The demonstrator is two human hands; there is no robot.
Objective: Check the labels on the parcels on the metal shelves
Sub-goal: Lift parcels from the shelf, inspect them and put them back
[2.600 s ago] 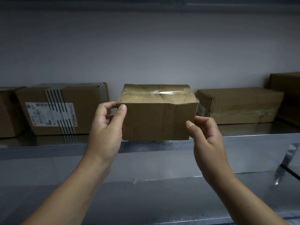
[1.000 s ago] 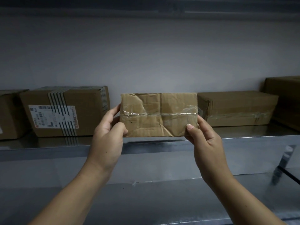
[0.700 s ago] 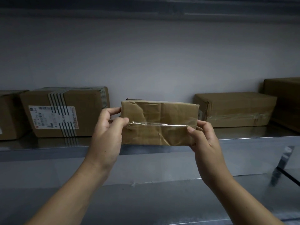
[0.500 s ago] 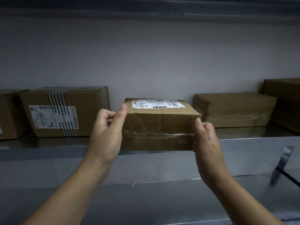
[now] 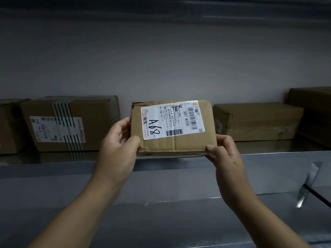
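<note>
A small brown cardboard parcel (image 5: 176,142) is held up in front of the metal shelf (image 5: 268,154), its labelled face turned toward me. Its white shipping label (image 5: 172,119) carries barcodes, printed text and a handwritten "A68". My left hand (image 5: 119,142) grips the parcel's left edge, thumb on the front. My right hand (image 5: 223,153) pinches its lower right corner.
On the shelf to the left stands a larger box (image 5: 71,122) with striped tape and a white label, with another box (image 5: 9,126) at the far left. A flat brown box (image 5: 258,120) and a darker box (image 5: 313,111) lie on the right. A lower shelf (image 5: 161,221) runs below.
Both hands have rolled the parcel toward me: the taped seam went down out of sight and the labelled face, first seen on top, now faces me fully.
</note>
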